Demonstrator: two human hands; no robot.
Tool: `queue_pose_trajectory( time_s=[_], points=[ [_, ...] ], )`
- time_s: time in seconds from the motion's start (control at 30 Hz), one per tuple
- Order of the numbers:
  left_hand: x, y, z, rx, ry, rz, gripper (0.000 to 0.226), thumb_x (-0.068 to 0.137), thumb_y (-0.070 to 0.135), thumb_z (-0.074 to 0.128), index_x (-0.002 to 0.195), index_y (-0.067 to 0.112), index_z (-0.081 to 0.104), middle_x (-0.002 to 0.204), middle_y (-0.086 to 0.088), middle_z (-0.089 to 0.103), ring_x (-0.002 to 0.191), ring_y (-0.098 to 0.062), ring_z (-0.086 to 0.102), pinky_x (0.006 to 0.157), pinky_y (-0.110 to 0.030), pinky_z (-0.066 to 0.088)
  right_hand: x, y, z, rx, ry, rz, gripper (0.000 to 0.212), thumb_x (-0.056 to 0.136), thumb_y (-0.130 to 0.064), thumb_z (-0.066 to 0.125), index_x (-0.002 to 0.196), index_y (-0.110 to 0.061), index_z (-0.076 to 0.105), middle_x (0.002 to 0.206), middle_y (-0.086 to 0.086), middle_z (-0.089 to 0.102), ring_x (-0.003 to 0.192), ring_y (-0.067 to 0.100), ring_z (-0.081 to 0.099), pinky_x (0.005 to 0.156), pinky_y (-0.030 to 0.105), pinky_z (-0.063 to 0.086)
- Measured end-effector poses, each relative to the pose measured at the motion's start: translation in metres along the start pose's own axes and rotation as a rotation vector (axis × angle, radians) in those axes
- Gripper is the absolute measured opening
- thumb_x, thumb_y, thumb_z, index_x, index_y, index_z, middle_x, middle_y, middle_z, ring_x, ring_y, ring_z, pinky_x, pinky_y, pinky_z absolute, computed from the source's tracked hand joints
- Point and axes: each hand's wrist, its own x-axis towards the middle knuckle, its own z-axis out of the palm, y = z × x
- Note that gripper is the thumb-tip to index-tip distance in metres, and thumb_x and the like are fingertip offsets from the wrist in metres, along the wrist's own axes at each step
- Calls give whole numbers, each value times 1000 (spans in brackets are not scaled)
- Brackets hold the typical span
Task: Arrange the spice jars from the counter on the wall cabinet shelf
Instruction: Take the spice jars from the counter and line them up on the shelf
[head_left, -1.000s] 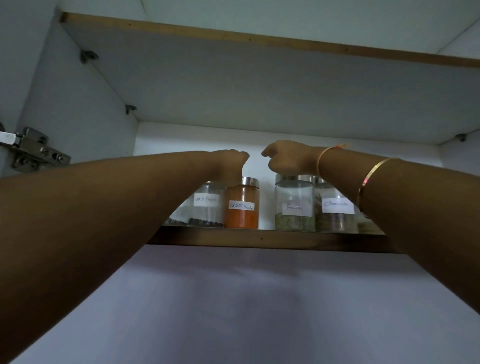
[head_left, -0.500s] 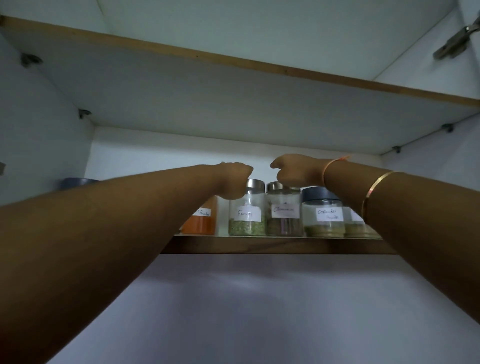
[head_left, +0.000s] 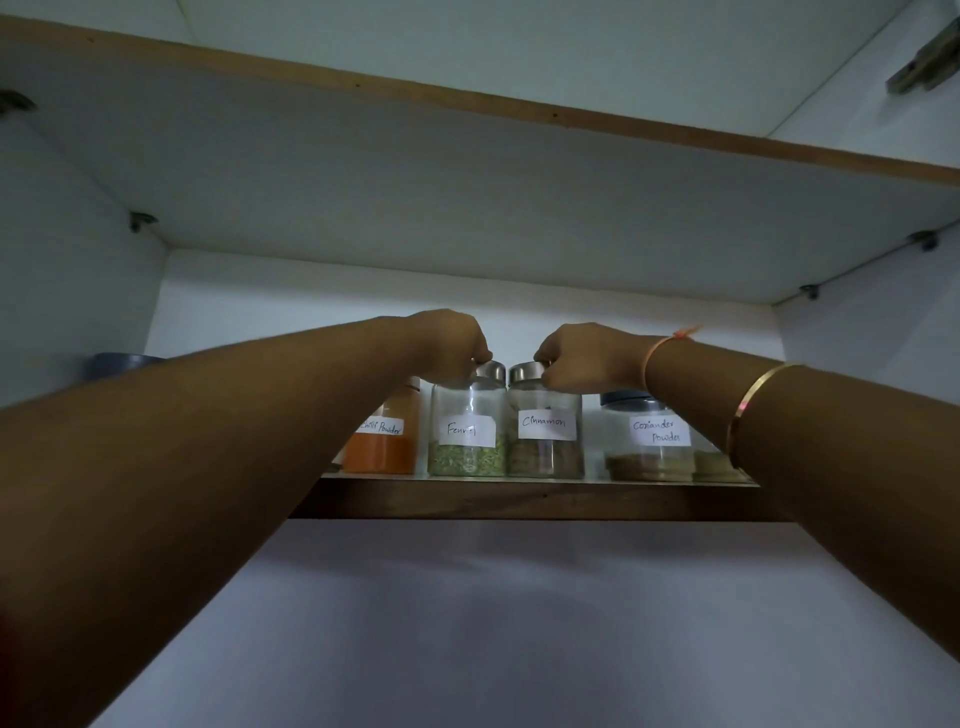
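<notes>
Several labelled glass spice jars stand in a row on the dark-edged cabinet shelf (head_left: 545, 501). From the left: an orange chilli powder jar (head_left: 384, 449), a fennel jar (head_left: 466, 447) with a steel lid, a cinnamon jar (head_left: 545, 447) with a steel lid, and a coriander powder jar (head_left: 649, 452) with a dark lid. My left hand (head_left: 449, 345) grips the fennel jar's lid from above. My right hand (head_left: 582, 358) grips the cinnamon jar's lid. Both jars rest on the shelf, side by side and touching.
The white shelf above (head_left: 467, 208) hangs low over the jars. A dark-lidded container (head_left: 122, 364) peeks over my left forearm at the shelf's far left. Another jar (head_left: 719, 462) stands partly hidden behind my right wrist. White cabinet side walls close both ends.
The view has shifted right, so the chilli powder, fennel and cinnamon jars sit further left and the coriander powder jar has come into sight. Both hands have dropped onto the fennel and cinnamon lids.
</notes>
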Motion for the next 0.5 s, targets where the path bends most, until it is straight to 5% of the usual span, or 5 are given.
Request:
queue_pose_trajectory(
  time_s=[0.2,0.5],
  points=[
    [13,-7,15,-1,-100,-37,38,95,9,45,132,4,51,129,-14,56,116,-29,53,96,-35,42,17,1,11,-1,-50,-32,23,94,-25,44,79,-10,54,78,3,54,83,23,50,58,25,34],
    [29,-11,28,105,-193,-86,42,96,9,44,138,4,44,136,-14,50,122,-28,49,102,-36,41,39,7,25,60,-106,-20,31,92,-18,46,117,-6,58,120,9,58,110,25,52,86,29,40]
  ],
)
